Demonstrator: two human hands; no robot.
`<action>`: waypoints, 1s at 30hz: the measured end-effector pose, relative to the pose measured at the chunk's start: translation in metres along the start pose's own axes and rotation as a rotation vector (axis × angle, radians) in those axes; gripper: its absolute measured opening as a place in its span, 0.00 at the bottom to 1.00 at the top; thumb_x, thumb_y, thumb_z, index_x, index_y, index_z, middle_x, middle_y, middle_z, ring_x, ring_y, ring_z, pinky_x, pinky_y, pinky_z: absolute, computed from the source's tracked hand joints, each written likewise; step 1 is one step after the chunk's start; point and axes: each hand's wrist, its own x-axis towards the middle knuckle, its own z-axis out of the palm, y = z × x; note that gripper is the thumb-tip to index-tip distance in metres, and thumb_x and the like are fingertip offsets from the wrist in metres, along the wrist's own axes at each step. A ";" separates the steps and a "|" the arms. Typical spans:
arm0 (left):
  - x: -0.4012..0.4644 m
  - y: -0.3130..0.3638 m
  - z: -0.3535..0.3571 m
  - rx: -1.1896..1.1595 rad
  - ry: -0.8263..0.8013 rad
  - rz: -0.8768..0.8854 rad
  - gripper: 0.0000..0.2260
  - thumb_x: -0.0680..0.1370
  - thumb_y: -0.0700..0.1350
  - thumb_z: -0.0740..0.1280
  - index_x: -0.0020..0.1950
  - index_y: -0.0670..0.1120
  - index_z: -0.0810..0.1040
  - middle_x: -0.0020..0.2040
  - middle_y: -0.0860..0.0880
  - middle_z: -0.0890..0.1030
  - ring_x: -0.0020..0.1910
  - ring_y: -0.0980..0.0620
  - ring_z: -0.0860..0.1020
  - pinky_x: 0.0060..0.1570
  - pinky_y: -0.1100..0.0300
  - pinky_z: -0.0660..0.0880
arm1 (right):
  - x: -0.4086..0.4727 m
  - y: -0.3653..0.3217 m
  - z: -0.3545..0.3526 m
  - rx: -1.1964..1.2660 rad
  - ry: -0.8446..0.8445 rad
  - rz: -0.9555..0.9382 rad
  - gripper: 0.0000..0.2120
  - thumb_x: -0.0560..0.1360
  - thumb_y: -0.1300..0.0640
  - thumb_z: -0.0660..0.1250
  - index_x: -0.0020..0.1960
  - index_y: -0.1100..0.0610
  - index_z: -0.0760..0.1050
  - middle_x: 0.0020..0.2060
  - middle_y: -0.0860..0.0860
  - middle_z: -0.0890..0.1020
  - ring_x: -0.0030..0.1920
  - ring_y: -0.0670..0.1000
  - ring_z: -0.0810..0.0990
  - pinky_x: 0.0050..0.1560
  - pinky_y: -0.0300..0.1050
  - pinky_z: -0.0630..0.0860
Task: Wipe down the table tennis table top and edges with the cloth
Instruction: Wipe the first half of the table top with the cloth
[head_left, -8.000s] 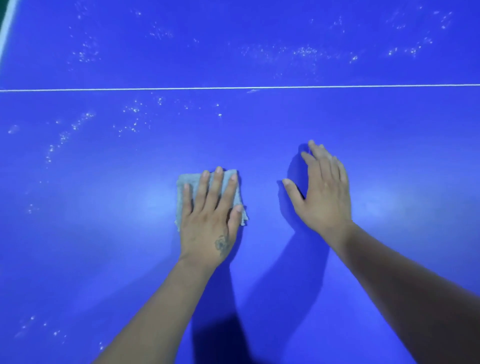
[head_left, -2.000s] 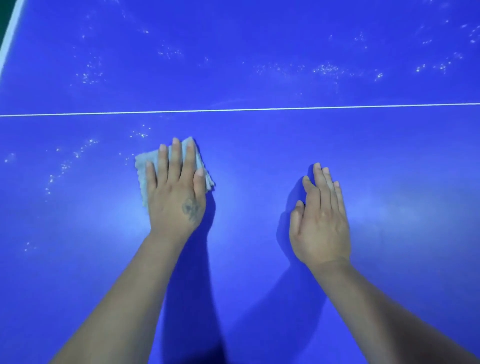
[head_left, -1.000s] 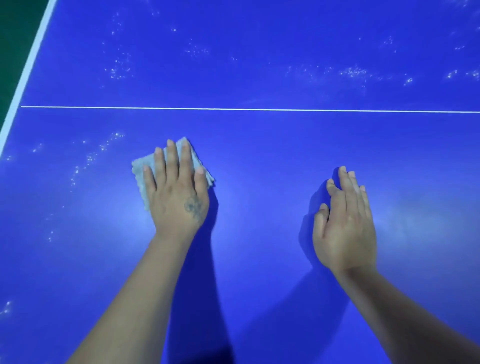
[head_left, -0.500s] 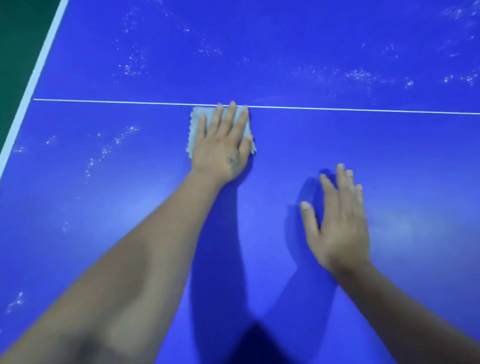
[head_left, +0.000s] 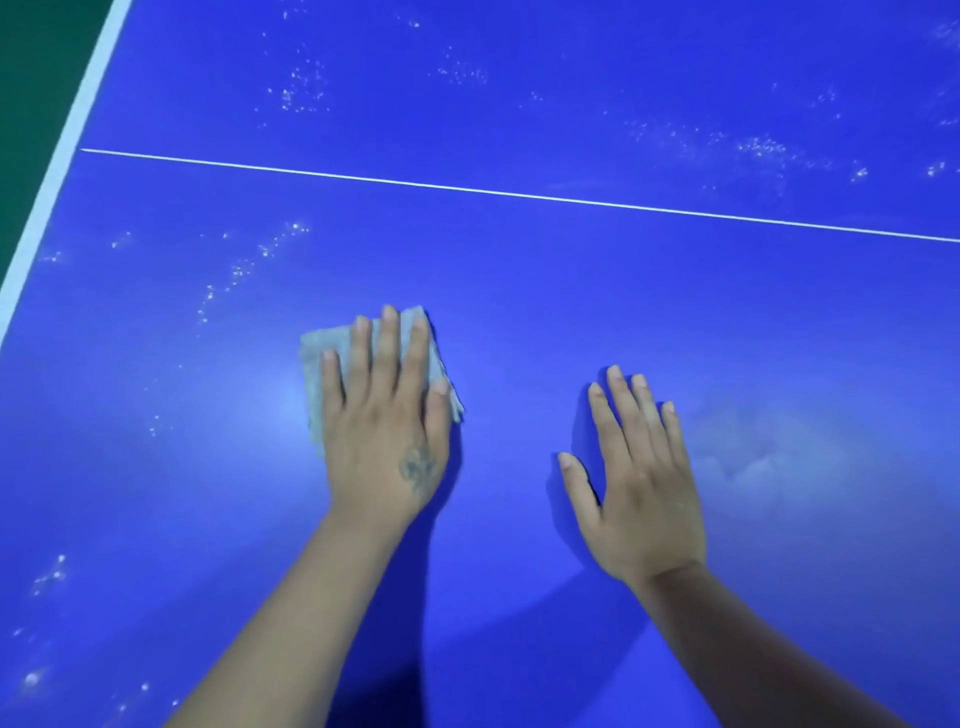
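Left hand (head_left: 384, 421), fingers straight, presses the folded cloth (head_left: 317, 374) flat on the blue surface (head_left: 519, 322); right hand (head_left: 639, 478) lies flat w/ fingers spread, bracing just beside it, holding nothing. We judge top-wiping is mid-way: white specks (head_left: 239, 270) lie left of the cloth, so next stroke should go left. Farther: centre line (head_left: 519, 193), more specks (head_left: 753, 145) beyond. Left edge band (head_left: 57, 171) unwiped; open room all round.

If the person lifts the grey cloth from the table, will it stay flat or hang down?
The cloth would probably droop: it looks thin and soft under the flat left hand. It seems light. On the smooth blue table it likely slides easily.
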 end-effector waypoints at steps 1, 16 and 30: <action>-0.012 0.011 0.001 -0.017 -0.011 0.017 0.29 0.88 0.54 0.49 0.88 0.50 0.49 0.88 0.47 0.52 0.87 0.44 0.47 0.84 0.38 0.48 | 0.000 0.000 0.000 -0.003 -0.005 0.002 0.32 0.86 0.45 0.57 0.85 0.59 0.62 0.86 0.53 0.59 0.87 0.56 0.53 0.83 0.65 0.57; 0.098 0.035 0.021 -0.072 0.011 0.192 0.27 0.88 0.55 0.45 0.87 0.53 0.56 0.87 0.48 0.57 0.87 0.44 0.52 0.84 0.39 0.48 | -0.001 0.001 0.003 -0.004 0.035 -0.015 0.30 0.82 0.56 0.59 0.84 0.60 0.63 0.85 0.54 0.60 0.86 0.57 0.55 0.83 0.65 0.58; -0.071 0.039 0.010 -0.009 -0.026 0.018 0.28 0.88 0.52 0.49 0.88 0.49 0.50 0.88 0.47 0.50 0.87 0.44 0.46 0.83 0.36 0.50 | 0.000 0.000 0.003 0.034 0.024 -0.004 0.28 0.86 0.54 0.52 0.84 0.60 0.63 0.86 0.54 0.59 0.86 0.57 0.53 0.84 0.64 0.55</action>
